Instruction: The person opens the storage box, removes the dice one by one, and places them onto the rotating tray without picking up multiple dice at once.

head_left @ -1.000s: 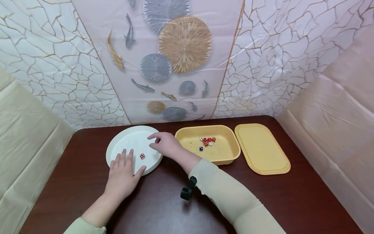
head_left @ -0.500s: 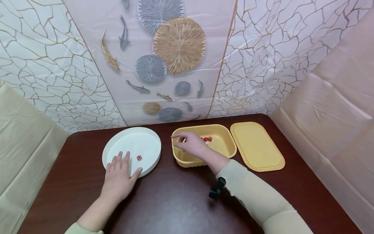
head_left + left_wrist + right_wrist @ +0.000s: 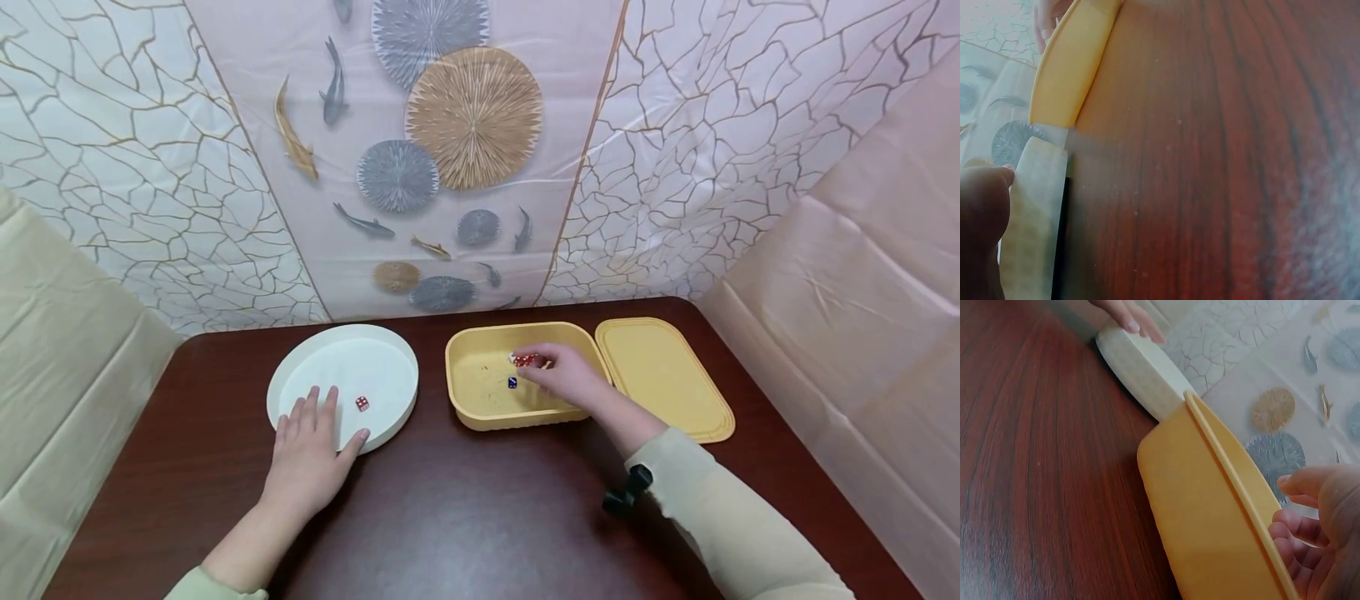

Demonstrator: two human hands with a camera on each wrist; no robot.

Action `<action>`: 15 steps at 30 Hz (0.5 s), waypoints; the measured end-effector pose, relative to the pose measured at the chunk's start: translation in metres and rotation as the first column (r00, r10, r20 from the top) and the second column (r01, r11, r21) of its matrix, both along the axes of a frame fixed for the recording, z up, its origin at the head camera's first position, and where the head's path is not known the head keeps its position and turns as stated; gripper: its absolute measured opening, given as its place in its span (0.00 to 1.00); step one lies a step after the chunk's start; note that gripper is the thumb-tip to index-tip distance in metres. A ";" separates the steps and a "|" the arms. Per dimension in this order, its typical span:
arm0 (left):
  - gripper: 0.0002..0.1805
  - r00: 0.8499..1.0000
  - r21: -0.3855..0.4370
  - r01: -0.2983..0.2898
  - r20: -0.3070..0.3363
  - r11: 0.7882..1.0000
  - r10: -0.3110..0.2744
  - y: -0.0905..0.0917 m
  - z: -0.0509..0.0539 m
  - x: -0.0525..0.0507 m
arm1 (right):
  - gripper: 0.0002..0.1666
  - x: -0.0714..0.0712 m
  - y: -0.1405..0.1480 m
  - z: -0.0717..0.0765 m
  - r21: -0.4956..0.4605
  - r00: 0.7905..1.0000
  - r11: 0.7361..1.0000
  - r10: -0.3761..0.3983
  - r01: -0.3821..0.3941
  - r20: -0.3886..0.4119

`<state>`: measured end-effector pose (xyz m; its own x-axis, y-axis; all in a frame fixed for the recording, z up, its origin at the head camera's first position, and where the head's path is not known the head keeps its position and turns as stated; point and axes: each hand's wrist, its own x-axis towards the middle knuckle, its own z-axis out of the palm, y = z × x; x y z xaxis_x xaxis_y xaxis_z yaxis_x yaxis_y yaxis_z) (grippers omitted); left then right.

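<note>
In the head view my left hand (image 3: pixel 309 458) rests with spread fingers on the near rim of the white round tray (image 3: pixel 352 362). One red die (image 3: pixel 362 403) lies in that tray, right of the fingertips. My right hand (image 3: pixel 566 375) is over the yellow box (image 3: pixel 480 392), thumb and forefinger apart above red dice (image 3: pixel 522 361) and a white die (image 3: pixel 512 357); it partly covers them. A blue die (image 3: pixel 512 382) lies nearer the front. In the right wrist view the right hand (image 3: pixel 1322 525) has bent fingers at the box rim (image 3: pixel 1235 481), holding nothing visible.
A yellow lid (image 3: pixel 667 379) lies flat on the dark wooden table (image 3: pixel 450 517), right of the box. A patterned cloth (image 3: pixel 480 167) hangs behind the table. A black band (image 3: pixel 628 492) with a small mount is on the right sleeve.
My right hand has moved rightward from above the white tray to over the yellow box's dice. The left hand has stayed on the tray's rim. The head view has shifted slightly.
</note>
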<state>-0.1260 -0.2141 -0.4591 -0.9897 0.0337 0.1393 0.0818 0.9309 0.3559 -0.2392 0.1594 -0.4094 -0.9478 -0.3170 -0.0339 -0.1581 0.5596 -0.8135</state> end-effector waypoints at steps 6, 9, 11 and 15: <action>0.46 1.000 -0.007 -0.001 -0.008 1.000 0.000 -0.001 -0.001 0.001 | 0.22 -0.003 0.006 -0.006 0.015 1.000 1.000 0.009 -0.009 -0.011; 0.46 1.000 -0.012 0.001 -0.010 1.000 -0.001 -0.001 -0.001 0.001 | 0.21 -0.004 0.007 -0.008 0.029 1.000 1.000 0.006 -0.006 -0.007; 0.46 1.000 -0.014 0.002 -0.007 1.000 -0.002 -0.001 -0.001 0.001 | 0.21 -0.005 0.007 -0.010 0.038 1.000 0.999 0.005 -0.005 -0.002; 0.46 1.000 -0.025 0.003 -0.003 1.000 -0.003 -0.002 -0.001 0.001 | 0.21 -0.007 0.008 -0.012 0.063 1.000 0.998 0.014 -0.015 0.013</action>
